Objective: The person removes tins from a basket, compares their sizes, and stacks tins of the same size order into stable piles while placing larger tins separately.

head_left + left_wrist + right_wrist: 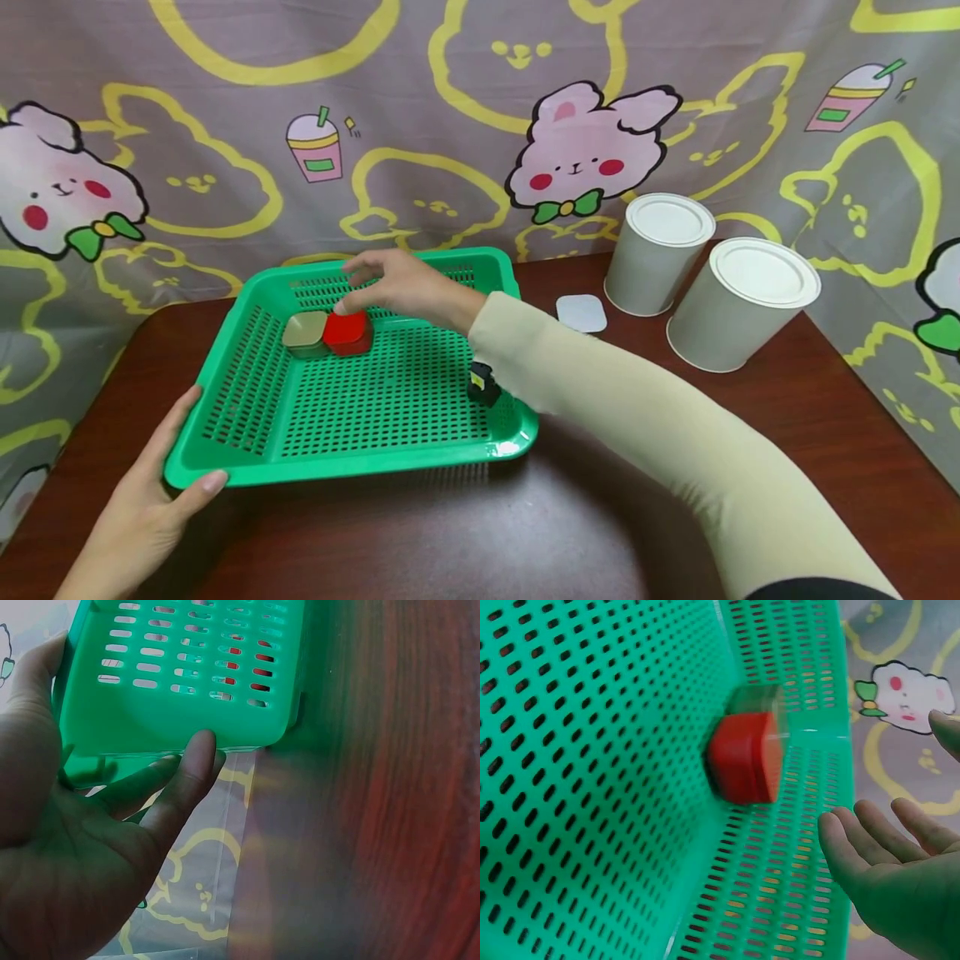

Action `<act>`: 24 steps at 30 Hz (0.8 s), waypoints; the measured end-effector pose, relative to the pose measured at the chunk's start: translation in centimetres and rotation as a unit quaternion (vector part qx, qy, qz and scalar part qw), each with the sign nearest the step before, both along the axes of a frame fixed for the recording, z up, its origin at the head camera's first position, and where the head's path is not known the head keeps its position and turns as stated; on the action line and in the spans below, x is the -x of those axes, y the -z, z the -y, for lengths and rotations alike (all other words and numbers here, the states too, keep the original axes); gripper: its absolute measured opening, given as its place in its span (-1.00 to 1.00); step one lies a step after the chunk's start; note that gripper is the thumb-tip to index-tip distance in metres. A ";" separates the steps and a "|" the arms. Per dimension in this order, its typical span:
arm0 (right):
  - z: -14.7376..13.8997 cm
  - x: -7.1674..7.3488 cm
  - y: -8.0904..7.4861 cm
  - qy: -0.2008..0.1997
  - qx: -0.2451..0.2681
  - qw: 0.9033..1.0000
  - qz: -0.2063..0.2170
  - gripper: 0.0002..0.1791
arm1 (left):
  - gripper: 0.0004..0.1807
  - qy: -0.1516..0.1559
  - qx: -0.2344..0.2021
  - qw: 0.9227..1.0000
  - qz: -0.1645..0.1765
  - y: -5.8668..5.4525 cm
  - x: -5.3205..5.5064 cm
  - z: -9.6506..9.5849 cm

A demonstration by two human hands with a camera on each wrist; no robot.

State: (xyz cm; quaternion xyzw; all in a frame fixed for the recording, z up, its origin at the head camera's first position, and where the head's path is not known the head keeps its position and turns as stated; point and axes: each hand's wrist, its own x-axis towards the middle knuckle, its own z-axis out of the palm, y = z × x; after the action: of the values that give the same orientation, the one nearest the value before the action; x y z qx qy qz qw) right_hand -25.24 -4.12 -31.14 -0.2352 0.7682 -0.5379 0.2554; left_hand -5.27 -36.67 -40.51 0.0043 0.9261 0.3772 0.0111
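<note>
Left hand (153,496) grips the green basket (352,472) by its corner, presumably steadying it! Right hand (401,287) hovers near the red box (347,335), fingers loosely parted, holding nothing.

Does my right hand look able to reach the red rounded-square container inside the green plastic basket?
Probably yes: your right hand is over the basket, holding nothing, and only open air seems to separate it from the red container; the beige rounded-square container beside that leaves its top uncovered.
</note>
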 end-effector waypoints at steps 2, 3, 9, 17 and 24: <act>0.4 0.1 0.5 -0.002 -0.007 1.000 -0.003 -0.28 | 0.09 0.001 -0.001 1.000 -0.005 0.0 0.0 0.0; 0.5 0.2 0.8 -0.002 -0.010 1.000 -0.004 -0.28 | 0.09 0.003 -0.002 1.000 -0.010 0.0 0.0 0.0; 1.4 0.5 2.5 0.015 0.003 1.000 0.017 -0.29 | 0.09 0.005 -0.006 1.000 -0.025 0.1 0.0 -0.3; 2.2 0.5 3.8 0.025 0.018 0.999 0.028 -0.30 | 0.09 -0.002 -0.008 1.000 -0.019 0.1 0.2 -0.6; 2.6 0.6 4.3 0.047 0.024 0.998 0.017 -0.33 | 0.09 -0.006 -0.006 1.000 -0.020 0.1 0.0 -0.5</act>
State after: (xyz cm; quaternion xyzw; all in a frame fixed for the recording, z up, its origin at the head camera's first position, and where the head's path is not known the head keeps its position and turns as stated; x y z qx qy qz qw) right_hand -25.80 -6.75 -35.46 -0.1961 0.7609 -0.5714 0.2370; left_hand -5.27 -36.21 -40.61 0.0059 0.9237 0.3830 -0.0096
